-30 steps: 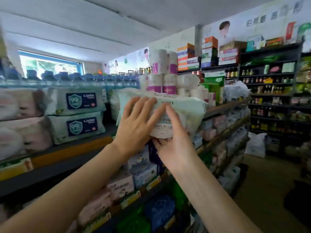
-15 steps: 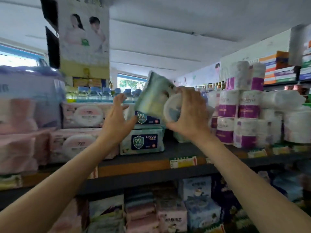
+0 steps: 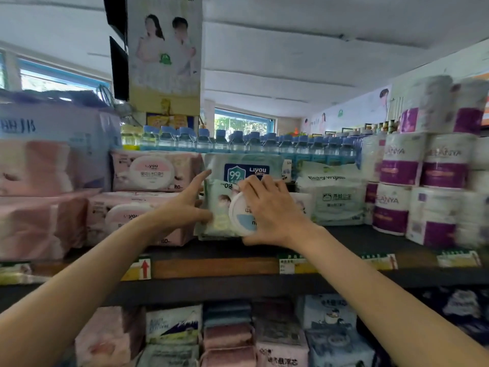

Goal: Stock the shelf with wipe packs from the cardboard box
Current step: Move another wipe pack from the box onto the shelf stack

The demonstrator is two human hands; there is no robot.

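Two hands reach up to the top shelf point(image 3: 211, 266). The right hand point(image 3: 275, 213) lies over one pale green wipe pack point(image 3: 219, 210), and its fingers curl over the top edge of the pack and its round white lid point(image 3: 242, 215). The pack stands on the shelf on its side, with its writing upside down. The left hand point(image 3: 182, 207) has straight fingers, and it touches the left side of the same pack. Right behind the pack is one wipe pack with a blue label point(image 3: 246, 168) that says 99. To the left are two pink wipe packs point(image 3: 156, 170), one on top of the other, and more pink packs sit further left, too blurry to count. To the right are two white and green wipe packs point(image 3: 336, 197) in a pile. Past them are stacks of toilet paper rolls point(image 3: 423, 186) with purple bands, at least six of them. A long row of water bottles point(image 3: 251, 144) with blue caps stands behind everything. The shelf is dark with a brown strip and small price tags point(image 3: 291, 263) on its front edge. Below it, more packs fill the next shelf. A poster point(image 3: 165, 49) hangs from the white ceiling, and windows show at the back of the shop.
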